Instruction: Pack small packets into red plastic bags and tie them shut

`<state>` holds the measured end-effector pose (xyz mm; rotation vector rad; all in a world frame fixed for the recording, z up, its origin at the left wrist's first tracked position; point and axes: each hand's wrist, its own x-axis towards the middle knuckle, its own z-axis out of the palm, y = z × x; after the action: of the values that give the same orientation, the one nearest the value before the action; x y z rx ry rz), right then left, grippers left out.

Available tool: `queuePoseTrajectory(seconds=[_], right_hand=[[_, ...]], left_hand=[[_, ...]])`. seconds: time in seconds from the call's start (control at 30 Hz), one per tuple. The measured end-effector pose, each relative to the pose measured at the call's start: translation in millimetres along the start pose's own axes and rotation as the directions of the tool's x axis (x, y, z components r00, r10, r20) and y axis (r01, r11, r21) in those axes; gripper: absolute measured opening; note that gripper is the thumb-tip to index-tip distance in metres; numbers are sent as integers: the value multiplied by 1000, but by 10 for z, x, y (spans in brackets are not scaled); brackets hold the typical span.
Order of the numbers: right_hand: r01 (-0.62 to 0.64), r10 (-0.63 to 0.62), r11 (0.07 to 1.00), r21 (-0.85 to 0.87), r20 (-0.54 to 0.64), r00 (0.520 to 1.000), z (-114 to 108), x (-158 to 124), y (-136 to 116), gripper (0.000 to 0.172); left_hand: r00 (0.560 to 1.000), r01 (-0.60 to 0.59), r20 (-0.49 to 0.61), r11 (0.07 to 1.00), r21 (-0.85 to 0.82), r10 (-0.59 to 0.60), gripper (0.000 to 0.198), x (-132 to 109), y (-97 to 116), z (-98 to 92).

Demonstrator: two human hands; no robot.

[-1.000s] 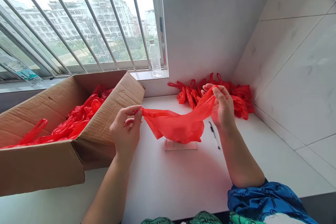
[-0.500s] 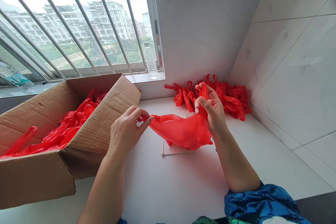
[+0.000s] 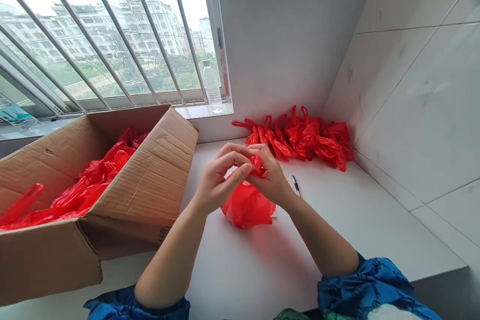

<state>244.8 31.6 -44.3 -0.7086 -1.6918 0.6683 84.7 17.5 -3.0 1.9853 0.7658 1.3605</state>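
Note:
A red plastic bag (image 3: 249, 207) hangs in front of me over the white tabletop, its top gathered between my two hands. My left hand (image 3: 225, 175) is closed at the gathered top, thumb and fingers bent together round the plastic. Right beside it, my right hand (image 3: 270, 175) grips the same bunched part from the other side. Below the hands the body of the bag bulges loosely. Some paper under the bag is mostly hidden by it.
A cardboard box (image 3: 150, 180) with red bags (image 3: 93, 180) inside stands at the left. Several bunched red bags (image 3: 311, 135) lie along the back wall. A pen (image 3: 296, 184) is on the table (image 3: 356, 220). A clear bottle (image 3: 212, 87) stands on the windowsill.
My hands have come together from far apart. The bag, stretched sideways between them before, is now gathered at its top and hangs down. The pen has come into view.

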Motion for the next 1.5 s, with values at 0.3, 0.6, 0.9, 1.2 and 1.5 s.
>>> queuePoseTrajectory(seconds=[0.3, 0.6, 0.9, 1.2, 1.5], right_hand=[[-384, 370, 790, 477, 129, 920, 7, 33, 124, 41], [-340, 221, 893, 293, 373, 901, -180, 21, 104, 25], [152, -99, 929, -337, 170, 980, -119, -65, 138, 20], [232, -179, 932, -278, 205, 962, -396, -183, 14, 18], [-58, 104, 989, -140, 350, 931, -810, -517, 59, 12]], left_hand=[[939, 338, 39, 897, -284, -342, 61, -307, -566, 276], [814, 517, 162, 568, -641, -558, 46, -258, -542, 3], [776, 625, 288, 627, -465, -561, 43, -279, -468, -2], [895, 372, -172, 902, -218, -411, 31, -309, -424, -31], [703, 244, -533, 864, -441, -471, 35, -338, -924, -300]])
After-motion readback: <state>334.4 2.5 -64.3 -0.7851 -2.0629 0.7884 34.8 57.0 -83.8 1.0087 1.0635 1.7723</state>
